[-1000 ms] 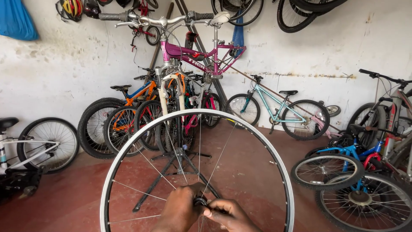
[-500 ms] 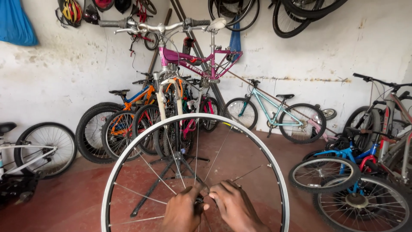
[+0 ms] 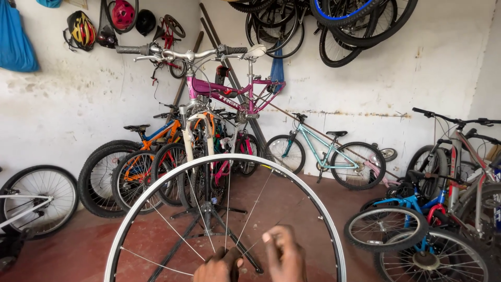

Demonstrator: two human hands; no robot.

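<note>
Head view, I see my left hand (image 3: 219, 266) gripping the hub zone of the silver wheel rim (image 3: 156, 190) at bottom centre, right hand (image 3: 284, 256) pinching a thin spoke (image 3: 250, 211), pink bicycle (image 3: 229, 94) on stand behind.

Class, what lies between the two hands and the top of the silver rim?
In the head view, only thin spokes fan from the hands up to the rim.

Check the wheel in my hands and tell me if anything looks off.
The silver rim is only partly laced: a few thin spokes fan to its left and top, while the right side stands bare. Left hand and right hand work at the centre, hiding the hub.
</note>
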